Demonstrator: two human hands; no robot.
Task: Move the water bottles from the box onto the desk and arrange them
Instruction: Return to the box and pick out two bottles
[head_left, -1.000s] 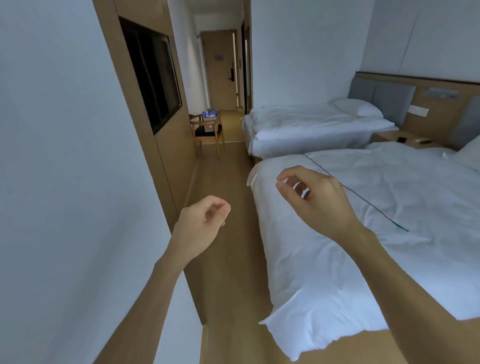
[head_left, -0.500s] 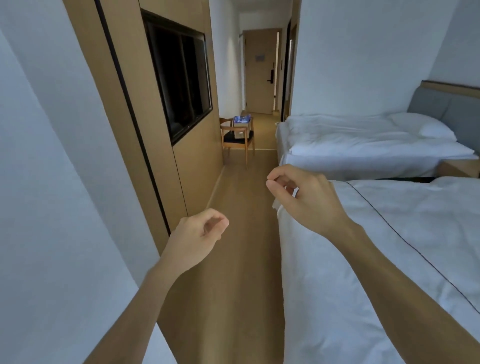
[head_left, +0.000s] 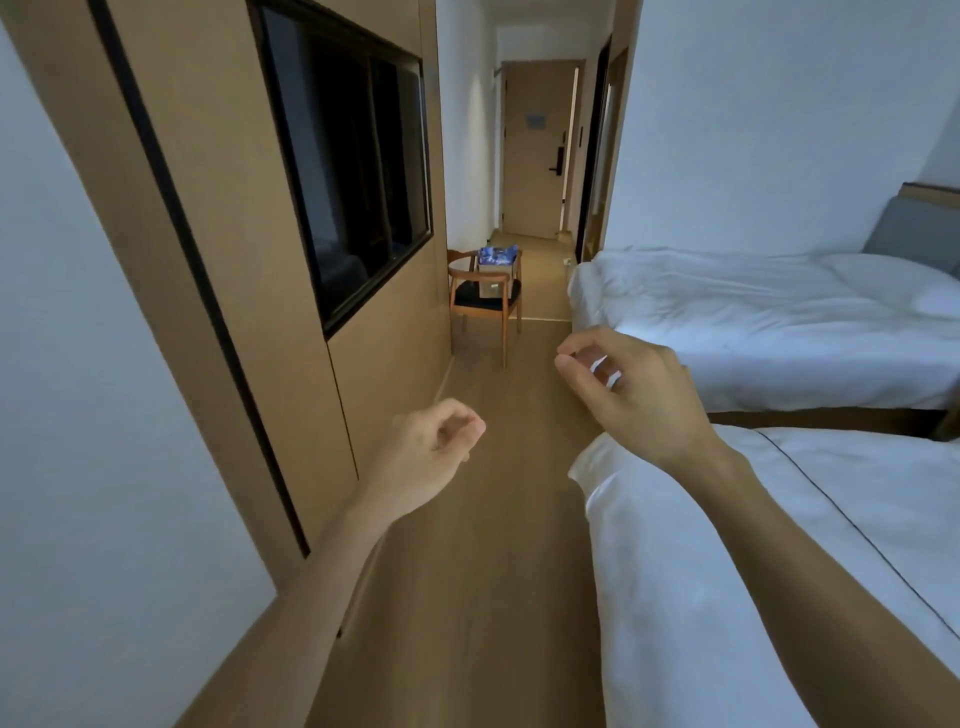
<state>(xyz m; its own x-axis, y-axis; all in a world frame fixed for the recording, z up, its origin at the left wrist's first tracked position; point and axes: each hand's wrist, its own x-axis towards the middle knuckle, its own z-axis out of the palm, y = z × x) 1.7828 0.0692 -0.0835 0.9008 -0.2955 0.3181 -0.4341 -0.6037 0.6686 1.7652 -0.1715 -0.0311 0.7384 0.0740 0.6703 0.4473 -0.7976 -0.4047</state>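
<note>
Wooden chair far off, perhaps bearing the box, left hand and right hand loosely curled, holding nothing

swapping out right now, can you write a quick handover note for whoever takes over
Left hand: loosely curled, holds nothing.
Right hand: loosely curled, holds nothing.
Box: on the chair down the room by the wood wall, blue-wrapped bottles showing at its top. No desk in view.
Done: nothing moved that can be seen.
Left: walk to the chair, find the desk, lift the bottles out, arrange them.
</note>
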